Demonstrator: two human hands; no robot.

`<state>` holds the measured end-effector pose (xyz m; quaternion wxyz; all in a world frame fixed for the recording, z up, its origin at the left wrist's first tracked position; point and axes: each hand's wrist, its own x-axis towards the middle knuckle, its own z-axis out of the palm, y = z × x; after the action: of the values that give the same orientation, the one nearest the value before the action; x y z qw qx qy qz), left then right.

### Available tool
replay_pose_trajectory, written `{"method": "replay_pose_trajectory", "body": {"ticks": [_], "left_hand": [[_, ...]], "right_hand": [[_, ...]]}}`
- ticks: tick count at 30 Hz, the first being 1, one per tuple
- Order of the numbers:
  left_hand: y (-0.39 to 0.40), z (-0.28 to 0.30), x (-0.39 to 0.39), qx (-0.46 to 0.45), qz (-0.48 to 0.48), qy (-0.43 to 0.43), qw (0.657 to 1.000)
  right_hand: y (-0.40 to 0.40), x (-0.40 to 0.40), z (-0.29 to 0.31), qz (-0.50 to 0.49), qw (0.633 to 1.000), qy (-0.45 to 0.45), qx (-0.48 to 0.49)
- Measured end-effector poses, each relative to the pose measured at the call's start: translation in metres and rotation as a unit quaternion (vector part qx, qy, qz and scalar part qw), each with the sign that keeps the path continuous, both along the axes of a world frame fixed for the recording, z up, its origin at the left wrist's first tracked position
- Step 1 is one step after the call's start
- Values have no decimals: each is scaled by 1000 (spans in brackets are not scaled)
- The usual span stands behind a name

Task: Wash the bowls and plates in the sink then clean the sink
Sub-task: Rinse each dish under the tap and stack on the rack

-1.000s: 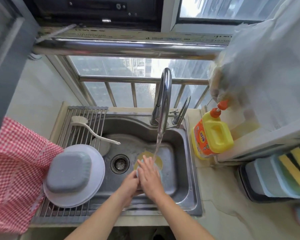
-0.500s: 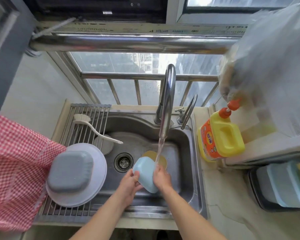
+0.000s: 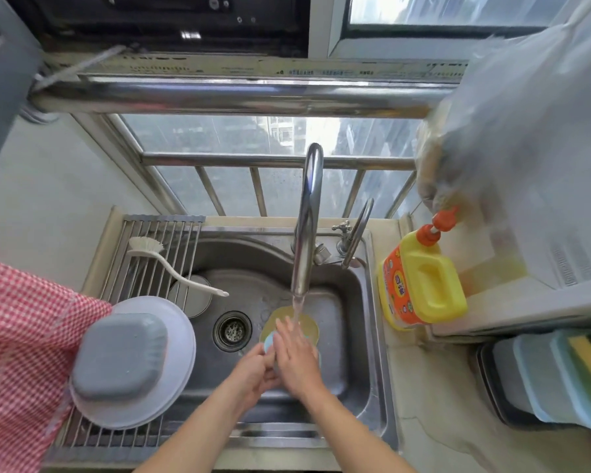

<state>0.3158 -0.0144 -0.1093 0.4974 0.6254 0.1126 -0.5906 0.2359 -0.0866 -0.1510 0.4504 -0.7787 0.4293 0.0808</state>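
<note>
A small light-blue bowl is held over the steel sink under running water from the tap. My left hand grips the bowl from the lower left. My right hand lies flat over the bowl with fingers straight, covering most of it. A yellow plate lies on the sink floor beneath. On the drying rack at left, a grey bowl sits upside down on a pale plate.
A white dish brush lies across the rack and sink corner. The drain is left of my hands. A yellow detergent bottle stands right of the sink. A red checked cloth hangs at left; sponges sit at right.
The bowl was tilted up and mostly visible half a second ago; now my right hand lies flat across it under the stream. The view shifted slightly.
</note>
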Motion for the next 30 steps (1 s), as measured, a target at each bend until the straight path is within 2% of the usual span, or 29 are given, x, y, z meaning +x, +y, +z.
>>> {"method": "replay_pose_trajectory", "body": {"ticks": [2,4,9,11,13,15,17,19,20,21,24,27,30], "left_hand": [[5,-3,7,5,-22,8,1000],[9,-6,11,19,-16,-6,1000],[4,-26,20,77,112,-33,990],[0,-41,21,126,67,-61,988],[-6,-45,14,139,-28,-60,988],[-13,-32,5,133,-88,-29,987],[-21,-30,2,101,-92,38,990],[-31,-24,0,77,-27,94,992],[-34,-21,0,81,-3,93,992],[-37,-16,-1,67,12,82,994],[-30,-14,6,81,12,-51,995],[-20,-15,14,91,3,-123,988],[-12,-18,12,85,-46,-160,982]], "right_hand": [[-15,0,-2,11,999,34,29],[-25,-2,0,-30,996,63,59],[-44,-12,-3,-129,970,114,171],[-50,-20,-2,-200,961,72,175],[-51,-24,4,-221,964,44,143],[-47,-22,13,-184,978,22,97],[-35,-15,21,-119,991,6,58],[-18,-9,24,-31,999,-5,38],[-10,-8,25,9,999,-11,30],[-3,-7,29,36,999,-15,25],[6,-10,37,72,996,-21,50],[-4,-14,34,68,993,44,82],[-21,-14,19,48,990,131,22]]}}
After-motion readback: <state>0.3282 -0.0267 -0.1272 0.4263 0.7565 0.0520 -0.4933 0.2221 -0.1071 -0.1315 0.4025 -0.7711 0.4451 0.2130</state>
